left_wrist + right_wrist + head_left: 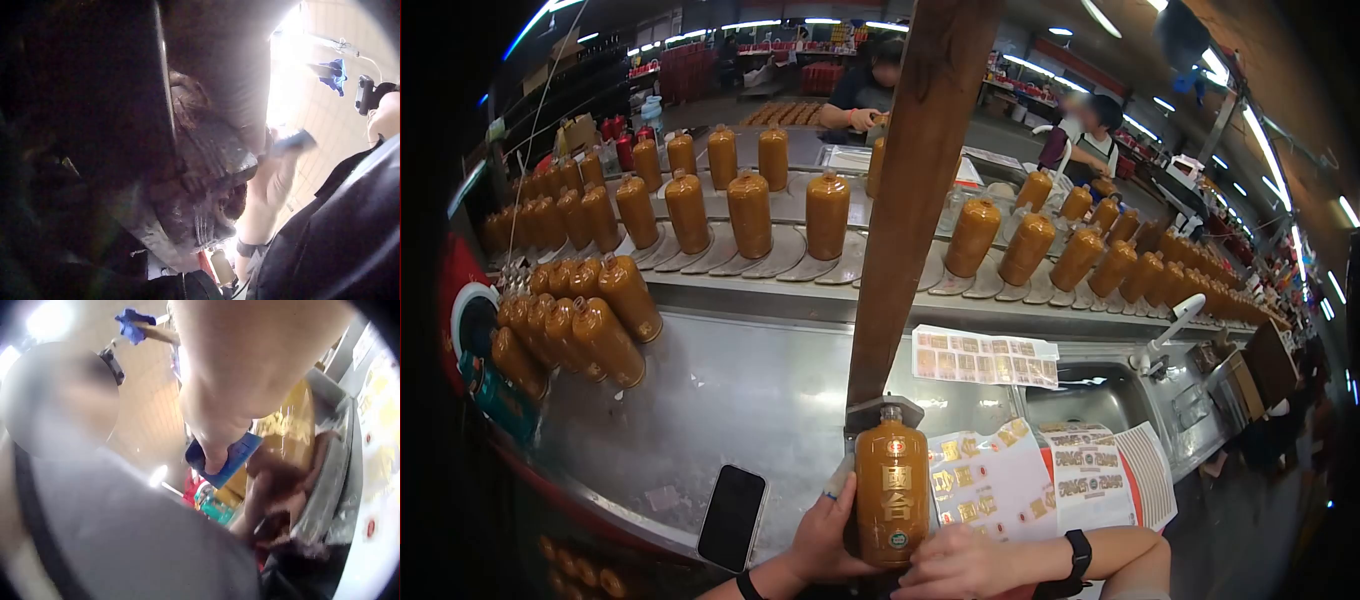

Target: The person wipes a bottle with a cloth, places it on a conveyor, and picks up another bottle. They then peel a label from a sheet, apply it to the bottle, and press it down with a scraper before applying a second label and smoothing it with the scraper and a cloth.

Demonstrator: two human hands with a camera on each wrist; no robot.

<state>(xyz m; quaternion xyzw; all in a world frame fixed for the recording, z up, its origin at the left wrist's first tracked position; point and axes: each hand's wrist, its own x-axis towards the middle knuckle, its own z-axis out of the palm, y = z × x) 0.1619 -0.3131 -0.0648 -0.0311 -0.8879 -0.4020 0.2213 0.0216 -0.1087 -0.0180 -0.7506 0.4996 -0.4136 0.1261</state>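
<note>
A glossy amber-brown bottle with gold lettering, a red emblem and a small green seal stands near the foot of a wooden post in the head view. My left hand, with a white wrap on one finger, holds it from the left side. Low at the bottle's right is my right hand. The right wrist view shows that hand pinching a flat blue scraper beside the bottle. Sheets of gold stickers lie just right of the bottle. The left wrist view is mostly dark.
The wooden post rises right behind the bottle. A phone lies at left on the metal counter, with grouped bottles beyond. A conveyor carries more bottles across the back. At right are a sink and faucet.
</note>
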